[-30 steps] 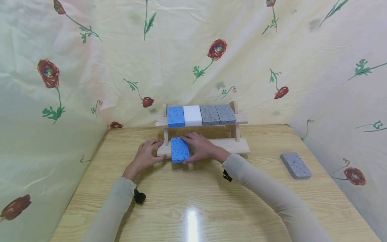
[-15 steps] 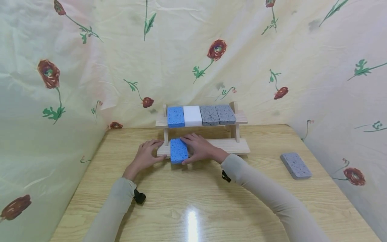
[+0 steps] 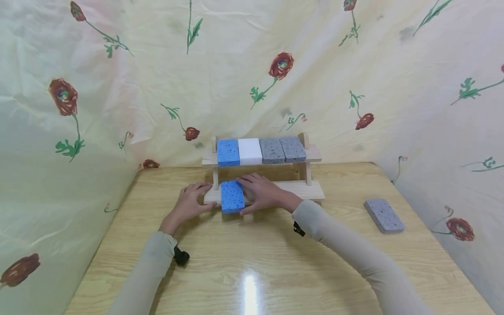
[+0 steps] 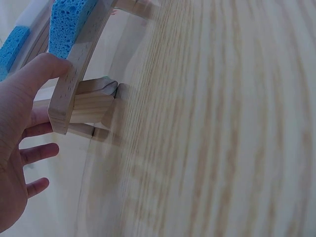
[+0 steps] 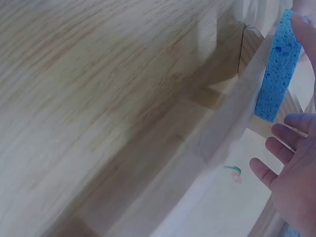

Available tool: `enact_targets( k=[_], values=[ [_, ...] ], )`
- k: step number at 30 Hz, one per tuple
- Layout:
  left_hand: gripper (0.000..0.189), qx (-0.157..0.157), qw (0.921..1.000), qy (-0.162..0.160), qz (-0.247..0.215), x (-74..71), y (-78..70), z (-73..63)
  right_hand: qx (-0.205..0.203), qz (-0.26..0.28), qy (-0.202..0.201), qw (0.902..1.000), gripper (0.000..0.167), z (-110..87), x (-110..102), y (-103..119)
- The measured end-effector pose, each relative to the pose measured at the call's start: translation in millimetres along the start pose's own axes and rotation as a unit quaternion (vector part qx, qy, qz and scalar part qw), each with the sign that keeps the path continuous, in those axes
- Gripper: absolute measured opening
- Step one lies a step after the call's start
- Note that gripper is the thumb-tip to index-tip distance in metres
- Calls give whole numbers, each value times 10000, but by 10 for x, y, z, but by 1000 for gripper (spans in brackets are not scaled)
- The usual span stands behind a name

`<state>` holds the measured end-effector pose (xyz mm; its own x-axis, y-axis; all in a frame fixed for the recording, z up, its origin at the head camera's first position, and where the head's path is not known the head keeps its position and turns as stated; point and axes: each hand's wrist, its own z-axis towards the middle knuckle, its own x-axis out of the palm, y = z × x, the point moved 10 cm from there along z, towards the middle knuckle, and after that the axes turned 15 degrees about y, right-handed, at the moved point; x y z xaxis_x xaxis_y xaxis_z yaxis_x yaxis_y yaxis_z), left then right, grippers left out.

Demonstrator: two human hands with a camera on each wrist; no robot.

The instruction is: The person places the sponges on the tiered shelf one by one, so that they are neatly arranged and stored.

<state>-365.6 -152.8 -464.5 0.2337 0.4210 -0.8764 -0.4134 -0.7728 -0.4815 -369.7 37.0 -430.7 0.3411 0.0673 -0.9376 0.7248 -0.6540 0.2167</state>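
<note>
A blue sponge (image 3: 232, 197) lies flat near the left end of the lower shelf of a small wooden rack (image 3: 303, 189), its front end jutting past the board. My right hand (image 3: 261, 192) is at its right side, thumb by the front corner and index finger by the back corner. In the right wrist view the other fingers (image 5: 264, 172) are spread and hold nothing. My left hand (image 3: 189, 203) grips the lower shelf's left end, thumb on the board's front edge. Part of that hand's fingers is hidden behind the board in the left wrist view.
On the upper shelf sit a blue sponge (image 3: 228, 152), a white sponge (image 3: 250, 151) and two grey sponges (image 3: 272, 150) in a row. Another grey sponge (image 3: 384, 215) lies on the table (image 3: 220, 271) at the right. Flowered cloth (image 3: 334, 65) hangs behind and at both sides.
The blue sponge on the lower shelf has shifted slightly left and then stopped. My right hand has since eased a little to the right of it. My left hand has stayed put.
</note>
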Motion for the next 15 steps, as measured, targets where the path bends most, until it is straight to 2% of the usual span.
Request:
enact_targets(
  k=[7,15],
  values=[
    [71,-18,10000,12,4,-30,-13,4,144,115,41,9998,113,-288,-68,-159],
    [71,14,10000,-9,93,-14,-30,-14,287,-80,105,9995,114,-819,-79,-464]
  ],
)
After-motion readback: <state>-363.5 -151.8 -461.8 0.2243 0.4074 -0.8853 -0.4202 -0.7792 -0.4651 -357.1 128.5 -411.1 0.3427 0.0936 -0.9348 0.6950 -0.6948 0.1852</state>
